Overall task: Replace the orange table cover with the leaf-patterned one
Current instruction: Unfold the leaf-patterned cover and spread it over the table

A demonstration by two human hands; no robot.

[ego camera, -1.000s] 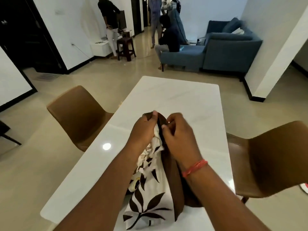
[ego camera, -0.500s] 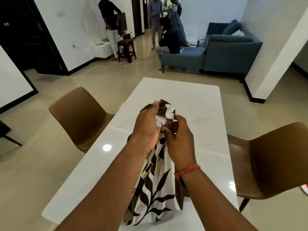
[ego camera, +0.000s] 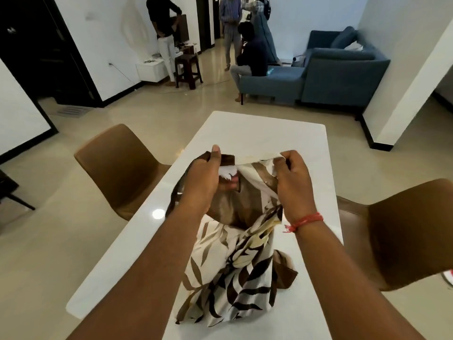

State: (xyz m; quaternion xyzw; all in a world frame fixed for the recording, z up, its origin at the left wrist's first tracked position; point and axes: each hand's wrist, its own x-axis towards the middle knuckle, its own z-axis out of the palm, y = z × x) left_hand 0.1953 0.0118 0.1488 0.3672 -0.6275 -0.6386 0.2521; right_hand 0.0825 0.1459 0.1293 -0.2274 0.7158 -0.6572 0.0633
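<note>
The leaf-patterned cover (ego camera: 235,278), white with brown leaves and a brown border, hangs bunched over the near half of the white table (ego camera: 264,133). My left hand (ego camera: 203,177) grips its top edge at the brown border. My right hand (ego camera: 291,180) pinches the same edge further right, and the fabric stretches between the two hands above the tabletop. The lower part of the cloth lies crumpled on the table between my forearms. No orange cover is in view.
Brown chairs stand at the table's left (ego camera: 117,163) and right (ego camera: 402,231). Beyond the table lies open floor, then a blue sofa (ego camera: 338,72) with a seated person. Other people stand at the back near a stool (ego camera: 187,69). A white pillar (ego camera: 402,82) rises at the right.
My hands have moved apart, the right one going right, and the bunched top of the cover has opened out between them. The cloth has been lifted higher.
</note>
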